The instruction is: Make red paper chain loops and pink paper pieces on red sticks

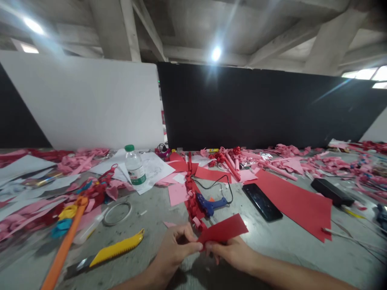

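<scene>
Both hands hold one red paper strip [225,230] above the near part of the table. My left hand [178,243] pinches its left end between thumb and fingers. My right hand [232,251] grips its lower edge, thumb on top and fingers curled beneath. The strip's free end points up to the right. Just beyond lies a blue hot glue gun [211,204] with a black cord, beside a chain of curled red paper [193,201]. A yellow utility knife [117,249] rests left of my left hand.
A water bottle [134,167] stands on white paper at the back left. A black phone [262,202] and a large red sheet [298,201] lie to the right, near a black case [331,192]. A metal ring [117,214] and an orange strip [65,245] lie left. Boards [242,108] close the back.
</scene>
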A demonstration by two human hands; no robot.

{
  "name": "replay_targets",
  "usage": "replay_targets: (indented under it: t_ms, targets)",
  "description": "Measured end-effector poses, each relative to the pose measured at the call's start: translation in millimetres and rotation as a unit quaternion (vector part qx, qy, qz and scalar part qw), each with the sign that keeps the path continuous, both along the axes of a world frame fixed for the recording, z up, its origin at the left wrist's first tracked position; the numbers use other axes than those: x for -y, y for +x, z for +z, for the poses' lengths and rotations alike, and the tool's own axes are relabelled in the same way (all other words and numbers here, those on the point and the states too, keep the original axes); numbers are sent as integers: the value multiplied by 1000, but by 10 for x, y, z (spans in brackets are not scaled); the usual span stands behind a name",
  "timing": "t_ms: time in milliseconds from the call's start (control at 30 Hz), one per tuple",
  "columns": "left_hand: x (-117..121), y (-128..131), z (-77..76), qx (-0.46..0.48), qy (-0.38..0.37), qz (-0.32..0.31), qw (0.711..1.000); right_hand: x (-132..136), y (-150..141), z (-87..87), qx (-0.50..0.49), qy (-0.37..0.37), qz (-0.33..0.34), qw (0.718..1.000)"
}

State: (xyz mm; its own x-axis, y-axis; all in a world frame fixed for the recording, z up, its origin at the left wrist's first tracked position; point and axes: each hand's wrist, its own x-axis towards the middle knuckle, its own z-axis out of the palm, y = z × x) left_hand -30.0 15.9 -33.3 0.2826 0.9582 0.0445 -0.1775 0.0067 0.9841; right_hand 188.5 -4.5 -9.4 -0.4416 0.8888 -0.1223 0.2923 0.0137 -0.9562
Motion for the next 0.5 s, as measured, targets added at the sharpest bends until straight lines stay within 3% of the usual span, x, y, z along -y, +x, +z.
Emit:
replay_targets:
  t_ms: [300,500]
  targets:
    - [-16,-103,-131,-9,17,-9,1000,-61,-54,-132,-95,-30,6,995]
    - [27,-75,-57,-13,-9,-23,1000,-25,-19,-69,-90,-55,-1,994]
